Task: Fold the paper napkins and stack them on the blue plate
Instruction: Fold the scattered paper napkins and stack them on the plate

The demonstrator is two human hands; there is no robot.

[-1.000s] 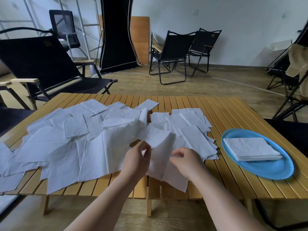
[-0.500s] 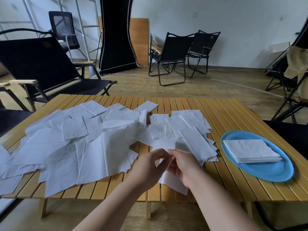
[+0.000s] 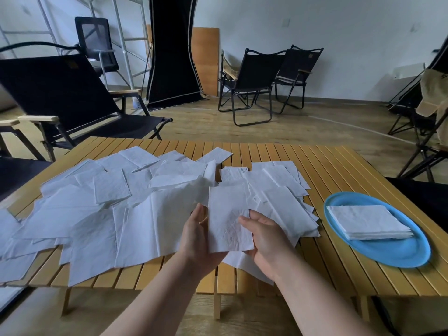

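Nearest the table's front edge, at six o'clock:

1. Left hand (image 3: pixel 197 236): cupping the folded napkin (image 3: pixel 229 220) from beneath along its left side, palm up, fingers hidden under the paper, so their spread cannot be told; they are bearing the sheet.
2. Right hand (image 3: pixel 265 235): gripping the same napkin at its right edge, thumb lying over the top face, fingers curled below. Napkin standing as a tall rectangle, creased, lifted clear of the heap.
3. Step in hand, as I judge it: one more fold, bringing the short ends together into a square like those already stacked. Doing it well is meaning lining the corners up before pressing, then running a thumb along the crease, and keeping the thin paper from tearing or dragging the loose sheets underneath.
4. Unfolded napkins (image 3: pixel 135 214): lying spread and overlapping from nine o'clock through twelve, covering most of the slatted table (image 3: pixel 339 166).
5. Blue plate (image 3: pixel 388 253): sitting at three o'clock, well apart from both hands, carrying a neat stack of folded napkins (image 3: pixel 368 221).
6. Black folding chairs (image 3: pixel 252 81): standing beyond, near twelve o'clock.
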